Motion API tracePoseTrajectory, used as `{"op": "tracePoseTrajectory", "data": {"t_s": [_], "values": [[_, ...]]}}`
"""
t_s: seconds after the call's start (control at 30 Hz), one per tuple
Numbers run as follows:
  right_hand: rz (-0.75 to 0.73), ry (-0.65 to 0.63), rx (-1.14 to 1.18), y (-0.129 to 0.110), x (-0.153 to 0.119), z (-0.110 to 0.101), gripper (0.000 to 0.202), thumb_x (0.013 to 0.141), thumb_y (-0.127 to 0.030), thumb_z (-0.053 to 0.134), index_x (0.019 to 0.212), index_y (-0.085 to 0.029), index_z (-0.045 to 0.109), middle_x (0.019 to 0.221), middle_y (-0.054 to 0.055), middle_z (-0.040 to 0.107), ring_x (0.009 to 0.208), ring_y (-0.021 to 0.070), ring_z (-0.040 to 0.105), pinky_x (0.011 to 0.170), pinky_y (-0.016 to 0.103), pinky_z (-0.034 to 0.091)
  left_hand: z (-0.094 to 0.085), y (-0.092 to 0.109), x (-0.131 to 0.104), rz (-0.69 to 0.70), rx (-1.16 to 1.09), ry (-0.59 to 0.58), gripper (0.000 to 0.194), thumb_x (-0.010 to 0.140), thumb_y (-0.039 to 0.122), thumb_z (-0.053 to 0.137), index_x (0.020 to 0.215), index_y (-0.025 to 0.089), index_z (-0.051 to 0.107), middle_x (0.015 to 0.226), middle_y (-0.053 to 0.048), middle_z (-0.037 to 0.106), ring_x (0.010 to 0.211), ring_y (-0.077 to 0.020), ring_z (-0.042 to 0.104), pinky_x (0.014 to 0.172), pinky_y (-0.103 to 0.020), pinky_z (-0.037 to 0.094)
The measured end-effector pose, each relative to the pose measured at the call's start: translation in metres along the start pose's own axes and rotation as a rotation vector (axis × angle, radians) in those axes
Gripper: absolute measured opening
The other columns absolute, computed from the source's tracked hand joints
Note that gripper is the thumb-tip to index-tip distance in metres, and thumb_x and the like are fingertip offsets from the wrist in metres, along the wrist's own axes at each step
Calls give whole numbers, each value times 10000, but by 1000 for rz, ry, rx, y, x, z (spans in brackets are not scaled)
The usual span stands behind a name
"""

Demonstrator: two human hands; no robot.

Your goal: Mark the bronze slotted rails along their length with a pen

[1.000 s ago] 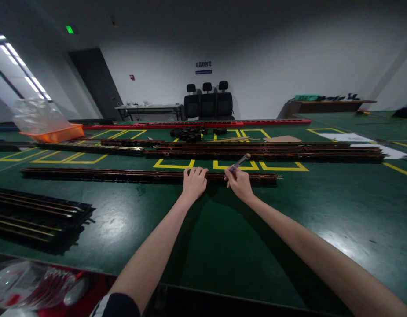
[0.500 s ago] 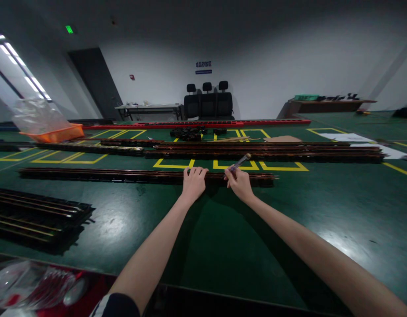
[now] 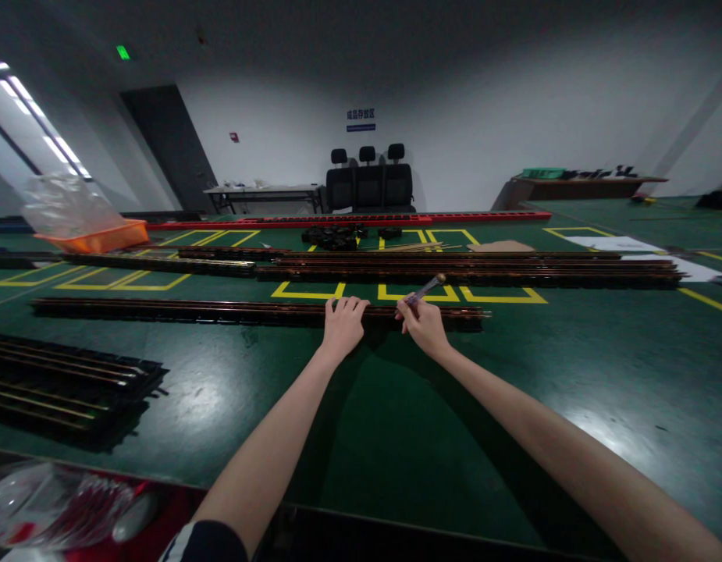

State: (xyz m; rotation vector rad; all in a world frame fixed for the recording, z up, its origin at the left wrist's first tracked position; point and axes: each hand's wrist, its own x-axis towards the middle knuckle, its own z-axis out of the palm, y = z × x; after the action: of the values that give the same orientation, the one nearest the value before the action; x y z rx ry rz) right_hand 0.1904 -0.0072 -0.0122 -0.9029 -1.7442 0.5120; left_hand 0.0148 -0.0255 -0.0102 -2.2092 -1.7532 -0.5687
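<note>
A long dark rail (image 3: 190,311) with thin coppery strips lies crosswise on the green table in front of me. My left hand (image 3: 344,324) grips it near the middle, fingers curled over its top. Just to the right, my right hand (image 3: 424,326) is closed like a writing grip around a slim pen-like tool (image 3: 425,289) with a clear shaft and a tan upper end. The tool's upper end points up and right; its lower tip is hidden by my fingers, at the rail.
More dark rails (image 3: 478,271) lie in a row behind, and a stack of rails (image 3: 56,382) sits at the left. Black parts (image 3: 331,236) are heaped farther back. An orange bin (image 3: 97,236) holds clear plastic bags (image 3: 68,204). Bagged items (image 3: 62,507) are below the table's front edge.
The rail has slid very slightly left. My right hand and the tool have shifted a little left too; my left hand has hardly moved.
</note>
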Motion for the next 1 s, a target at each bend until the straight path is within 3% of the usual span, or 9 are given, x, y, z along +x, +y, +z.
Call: {"op": "tracePoseTrajectory", "data": {"t_s": [0.3, 0.7, 1.0], "values": [[26, 54, -4, -1, 0, -1, 473, 873, -615, 406, 674, -197, 500, 563, 27, 594, 394, 137, 550, 385, 256, 441, -2, 1, 2, -14, -7, -40, 429, 836, 97, 393, 1190, 240, 587, 1212, -77, 630, 1172, -258, 521, 1049, -507, 298], [33, 57, 17, 1, -1, 0, 474, 865, -620, 419, 685, -191, 510, 569, 30, 599, 399, 138, 552, 396, 261, 443, 1, 2, 0, -24, 31, 26, 416, 822, 70, 394, 1146, 221, 608, 1170, -77, 645, 1135, -255, 537, 1040, -496, 300], [31, 115, -3, -1, -1, -2, 481, 861, -638, 403, 667, -206, 485, 546, 23, 562, 398, 144, 532, 373, 267, 429, 0, 0, 1, -31, 20, -7, 437, 820, 83, 392, 1177, 230, 597, 1194, -85, 635, 1160, -260, 523, 1044, -516, 306]]}}
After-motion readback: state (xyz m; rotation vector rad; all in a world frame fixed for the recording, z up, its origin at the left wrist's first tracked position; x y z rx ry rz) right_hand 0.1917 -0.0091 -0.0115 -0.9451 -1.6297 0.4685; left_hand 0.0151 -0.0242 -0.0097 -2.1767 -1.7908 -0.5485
